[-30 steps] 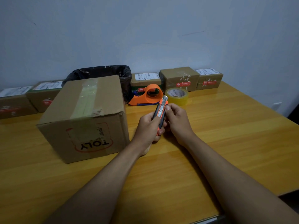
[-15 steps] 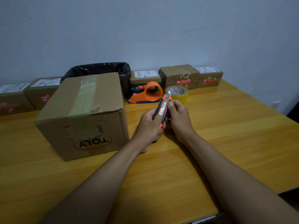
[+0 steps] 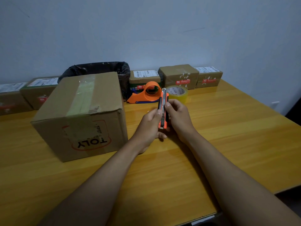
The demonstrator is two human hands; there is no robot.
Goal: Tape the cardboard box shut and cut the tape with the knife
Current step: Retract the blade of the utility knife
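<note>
A brown cardboard box point(image 3: 81, 115) with "TOLY" printed upside down stands at the left of the table, its top flaps closed under a strip of clear tape. To its right I hold an orange and black utility knife point(image 3: 163, 110) almost upright between both hands. My left hand point(image 3: 150, 123) grips its lower body, and my right hand point(image 3: 178, 115) pinches its side with thumb and fingers. Behind the knife sit an orange tape dispenser point(image 3: 146, 93) and a yellowish roll of tape point(image 3: 177, 92).
Several small taped parcels point(image 3: 179, 75) line the wall at the back of the wooden table point(image 3: 228, 136). A black-lined bin point(image 3: 101, 69) stands behind the big box. The table's near edge runs at the lower right.
The knife has turned from a rightward tilt to nearly upright, and both hands have shifted their hold on it. The view has also moved a little.
</note>
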